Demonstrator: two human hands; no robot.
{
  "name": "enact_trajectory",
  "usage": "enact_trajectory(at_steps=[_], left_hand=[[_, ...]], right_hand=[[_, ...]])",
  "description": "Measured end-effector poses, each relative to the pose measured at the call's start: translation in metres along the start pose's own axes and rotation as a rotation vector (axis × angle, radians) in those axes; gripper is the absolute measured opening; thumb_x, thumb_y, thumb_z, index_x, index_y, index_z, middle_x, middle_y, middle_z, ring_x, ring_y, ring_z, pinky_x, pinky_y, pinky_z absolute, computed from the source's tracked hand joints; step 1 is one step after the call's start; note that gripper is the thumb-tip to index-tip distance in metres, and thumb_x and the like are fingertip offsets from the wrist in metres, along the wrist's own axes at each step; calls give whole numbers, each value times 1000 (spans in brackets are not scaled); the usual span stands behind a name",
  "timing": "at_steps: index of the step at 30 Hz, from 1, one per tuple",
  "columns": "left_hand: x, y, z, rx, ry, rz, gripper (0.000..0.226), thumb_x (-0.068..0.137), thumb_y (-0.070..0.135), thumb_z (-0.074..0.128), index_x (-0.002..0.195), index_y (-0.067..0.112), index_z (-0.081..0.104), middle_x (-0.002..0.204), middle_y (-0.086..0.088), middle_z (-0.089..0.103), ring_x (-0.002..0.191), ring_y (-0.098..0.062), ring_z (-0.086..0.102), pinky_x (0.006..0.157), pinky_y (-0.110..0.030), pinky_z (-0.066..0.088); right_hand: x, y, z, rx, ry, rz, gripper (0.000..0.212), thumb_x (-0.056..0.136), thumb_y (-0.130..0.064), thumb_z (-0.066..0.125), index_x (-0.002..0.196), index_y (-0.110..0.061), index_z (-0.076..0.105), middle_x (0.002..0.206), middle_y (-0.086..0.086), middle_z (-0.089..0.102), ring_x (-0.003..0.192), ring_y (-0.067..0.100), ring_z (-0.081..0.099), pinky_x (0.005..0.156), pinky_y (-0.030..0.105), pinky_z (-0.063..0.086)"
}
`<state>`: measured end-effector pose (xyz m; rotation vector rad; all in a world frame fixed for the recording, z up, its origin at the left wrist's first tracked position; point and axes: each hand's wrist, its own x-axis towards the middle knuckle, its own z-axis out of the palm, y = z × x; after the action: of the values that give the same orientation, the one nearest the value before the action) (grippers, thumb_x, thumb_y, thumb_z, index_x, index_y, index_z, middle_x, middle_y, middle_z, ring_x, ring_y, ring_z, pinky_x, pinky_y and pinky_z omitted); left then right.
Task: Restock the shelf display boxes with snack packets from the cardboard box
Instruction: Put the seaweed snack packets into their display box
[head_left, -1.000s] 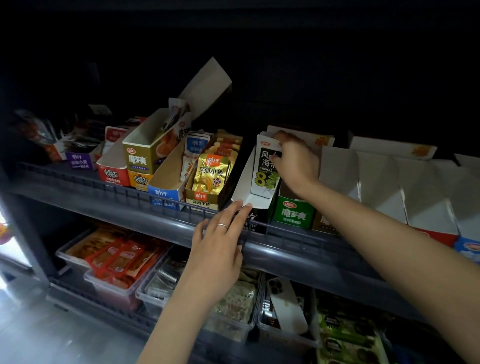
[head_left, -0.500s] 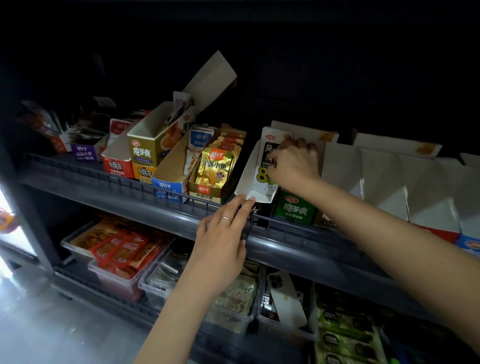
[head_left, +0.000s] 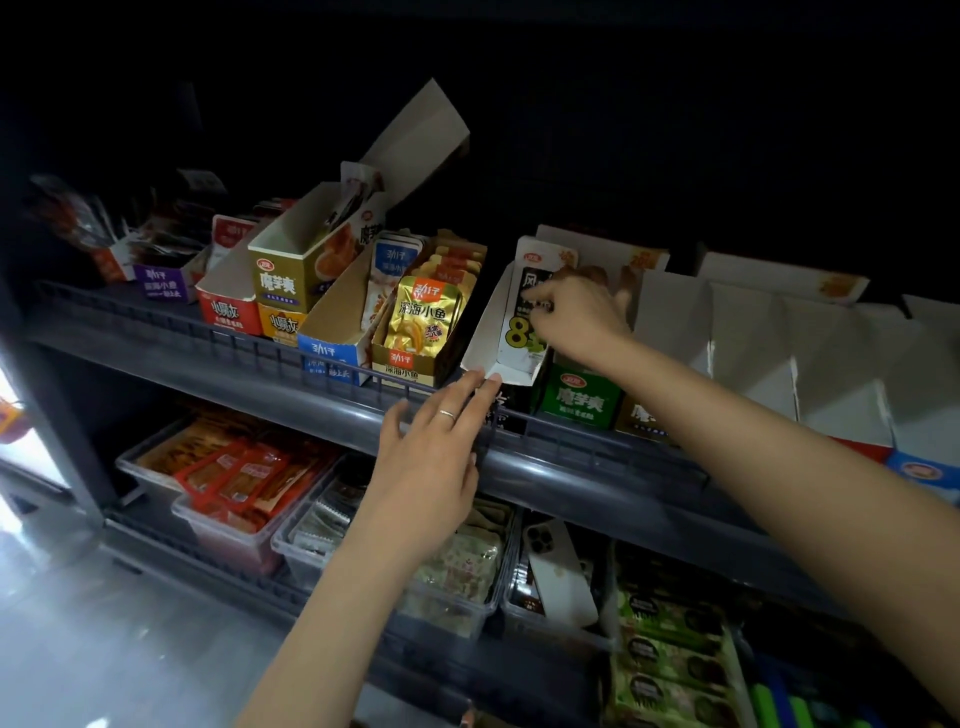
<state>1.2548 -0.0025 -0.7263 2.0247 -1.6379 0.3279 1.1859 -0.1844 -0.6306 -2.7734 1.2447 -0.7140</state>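
Note:
On the upper shelf stands a white display box (head_left: 480, 343) with a black-and-white snack packet (head_left: 522, 312) upright inside it. My right hand (head_left: 579, 317) reaches in from the right and pinches the front of that packet with curled fingers. My left hand (head_left: 434, 460), a ring on one finger, has straight fingers whose tips touch the box's front bottom corner by the grey shelf rail (head_left: 571, 457). The cardboard supply box is out of view.
Left of the white box stand a gold fish-snack box (head_left: 415, 332), a blue box (head_left: 337, 332) and red and gold boxes (head_left: 270, 296). White opened boxes (head_left: 753, 353) line the right. Clear bins of packets (head_left: 234, 493) and a phone (head_left: 558, 571) sit on the lower shelf.
My right hand has slid down from the top of the packet to its front face. The left hand has shifted slightly toward the box corner. The view has moved a little.

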Motion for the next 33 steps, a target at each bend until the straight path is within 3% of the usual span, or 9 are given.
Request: enact_trajectory(at_steps=[4, 9, 13, 16, 18, 22, 27, 30, 33], left_hand=[[-5, 6, -9, 11, 176, 91, 62, 83, 9, 61, 141, 17, 40, 150, -4, 37, 124, -22, 49, 105, -47, 32], [-37, 34, -15, -5, 83, 371, 35, 84, 21, 39, 107, 15, 64, 102, -1, 67, 92, -20, 63, 81, -34, 48], [-80, 60, 12, -1, -151, 489, 27, 81, 22, 41, 87, 16, 67, 70, -1, 63, 62, -24, 61, 57, -27, 45], [-112, 76, 32, 43, -481, 502, 26, 93, 18, 43, 109, 18, 63, 92, -3, 66, 81, -25, 64, 63, -29, 42], [-130, 81, 47, 102, -603, 518, 21, 96, 20, 41, 108, 19, 58, 100, -2, 63, 89, -25, 62, 68, -34, 48], [-153, 89, 63, 99, -688, 547, 24, 96, 25, 42, 113, 21, 58, 108, 1, 63, 98, -23, 60, 79, -35, 48], [-170, 80, 76, 35, -728, 555, 26, 98, 26, 41, 114, 22, 60, 109, 2, 64, 99, -19, 60, 85, -35, 44], [-175, 82, 79, 15, -745, 546, 26, 96, 22, 43, 114, 20, 62, 110, -2, 65, 100, -23, 60, 84, -38, 47], [-174, 82, 77, 6, -735, 529, 29, 95, 18, 45, 119, 20, 62, 113, -6, 65, 98, -29, 61, 79, -39, 46]], right_hand=[[-47, 5, -7, 328, 315, -140, 27, 89, -10, 47, 100, -20, 70, 102, -5, 58, 110, 21, 48, 94, 32, 30], [-136, 18, -14, 476, 310, -403, 20, 84, -2, 48, 81, -10, 67, 84, 0, 60, 82, 16, 57, 73, 38, 48], [-216, 44, 3, 489, 106, -452, 21, 82, -6, 45, 77, -10, 65, 84, -6, 58, 75, 16, 59, 62, 38, 49], [-280, 71, 32, 489, -108, -395, 22, 83, -12, 44, 78, -11, 65, 84, -4, 59, 74, 16, 60, 62, 35, 49], [-323, 92, 56, 447, -280, -347, 23, 85, -16, 43, 79, -15, 66, 85, -7, 59, 76, 13, 60, 66, 31, 48], [-408, 132, 110, 347, -683, -97, 20, 90, -12, 51, 95, -20, 68, 92, -16, 58, 85, 9, 61, 71, 27, 47], [-497, 168, 172, 270, -1137, 324, 22, 91, -3, 51, 112, -4, 57, 99, 7, 58, 88, 24, 57, 61, 16, 40], [-525, 169, 189, 247, -1215, 480, 34, 91, -7, 51, 125, -6, 50, 121, 14, 55, 100, 27, 56, 77, 27, 44], [-535, 155, 197, 182, -1236, 382, 53, 88, -6, 55, 137, -19, 38, 126, 0, 46, 102, 25, 55, 80, 33, 49]])
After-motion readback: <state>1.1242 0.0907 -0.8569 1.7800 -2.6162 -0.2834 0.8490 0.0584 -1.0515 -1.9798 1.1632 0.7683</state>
